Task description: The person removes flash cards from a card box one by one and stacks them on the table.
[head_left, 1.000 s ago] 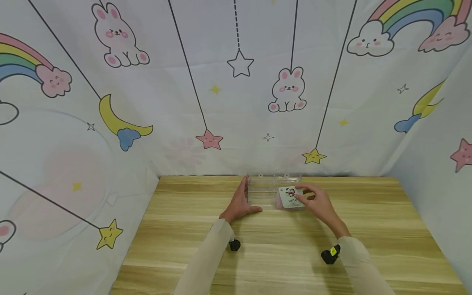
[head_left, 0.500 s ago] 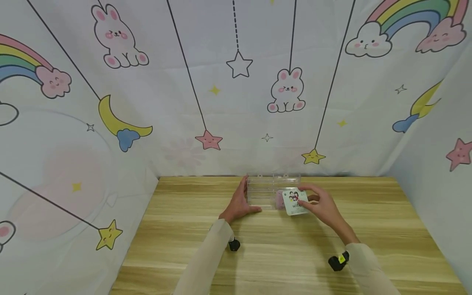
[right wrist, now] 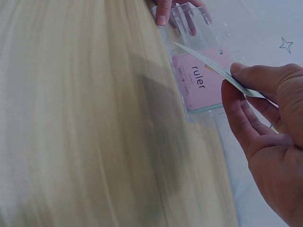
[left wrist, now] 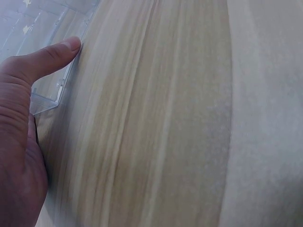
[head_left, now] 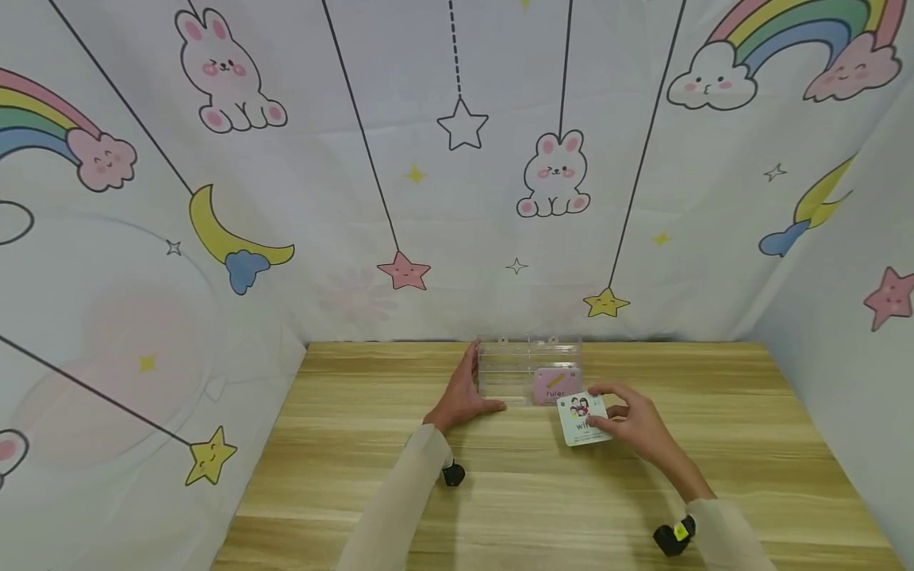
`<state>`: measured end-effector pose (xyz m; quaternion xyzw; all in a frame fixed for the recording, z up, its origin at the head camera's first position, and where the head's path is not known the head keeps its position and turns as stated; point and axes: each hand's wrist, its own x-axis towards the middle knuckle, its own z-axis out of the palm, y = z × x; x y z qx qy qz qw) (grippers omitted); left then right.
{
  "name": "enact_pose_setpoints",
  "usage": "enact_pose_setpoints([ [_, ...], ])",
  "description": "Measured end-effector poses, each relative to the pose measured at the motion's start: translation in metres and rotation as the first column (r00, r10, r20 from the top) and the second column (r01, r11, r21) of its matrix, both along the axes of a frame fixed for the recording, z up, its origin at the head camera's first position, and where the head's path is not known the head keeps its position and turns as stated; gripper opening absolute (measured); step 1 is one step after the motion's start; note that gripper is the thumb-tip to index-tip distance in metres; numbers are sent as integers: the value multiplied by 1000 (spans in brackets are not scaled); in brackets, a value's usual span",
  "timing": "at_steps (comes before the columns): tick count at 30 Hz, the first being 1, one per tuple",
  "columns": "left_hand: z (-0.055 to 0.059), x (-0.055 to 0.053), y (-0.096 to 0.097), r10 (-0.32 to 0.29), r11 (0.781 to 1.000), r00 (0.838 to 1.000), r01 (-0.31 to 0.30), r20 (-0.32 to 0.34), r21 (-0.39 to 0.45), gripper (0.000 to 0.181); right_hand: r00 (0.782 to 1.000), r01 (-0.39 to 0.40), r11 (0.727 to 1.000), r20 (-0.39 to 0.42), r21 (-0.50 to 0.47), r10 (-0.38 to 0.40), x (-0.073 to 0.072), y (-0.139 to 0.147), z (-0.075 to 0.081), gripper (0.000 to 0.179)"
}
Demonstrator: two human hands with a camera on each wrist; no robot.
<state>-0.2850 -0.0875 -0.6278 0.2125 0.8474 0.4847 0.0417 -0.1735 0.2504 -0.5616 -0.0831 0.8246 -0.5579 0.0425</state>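
Note:
A clear plastic storage box (head_left: 503, 381) with dividers lies at the back of the table. My left hand (head_left: 459, 398) grips its left end, with the thumb along the front edge, as the left wrist view also shows. Between thumb and fingers of my right hand (head_left: 635, 422), a white flashcard (head_left: 574, 433) printed with a family picture and the word "wife" is pinched by its right side. It hangs in front of the box's right part. Behind it, a pink flashcard (right wrist: 196, 82) reading "ruler" lies in the right front compartment, a greenish edge showing beneath it.
The wooden table (head_left: 528, 500) ends at a white fabric backdrop (head_left: 457, 214) printed with rabbits and stars, right behind the box. Similar fabric walls stand left and right. A black wrist camera (head_left: 673, 538) sits at the right sleeve, another camera (head_left: 453, 475) at the left.
My right hand has drawn the "wife" flashcard out of the box, towards me and slightly right, uncovering the pink "ruler" card. The left hand has stayed on the box.

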Motion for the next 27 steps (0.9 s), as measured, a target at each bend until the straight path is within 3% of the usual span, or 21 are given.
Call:
enact_pose_setpoints([
  [10, -2, -2, 0, -3, 1000, 1000, 3, 7, 17, 138, 997, 14, 1000, 82, 27, -17, 14, 4, -18, 49],
  [14, -1, -2, 0, -1, 1000, 1000, 1, 10, 16, 139, 997, 10, 1000, 76, 23, -12, 17, 7, -25, 48],
  [20, 0, -3, 0, 1, 1000, 1000, -1, 17, 8, 138, 1000, 14, 990, -10, 143, -12, 19, 8, -36, 48],
  [27, -1, -2, 0, 1, 1000, 1000, -1, 16, 8, 138, 990, 38, 940, -141, 340, 11, 21, 7, -39, 46],
])
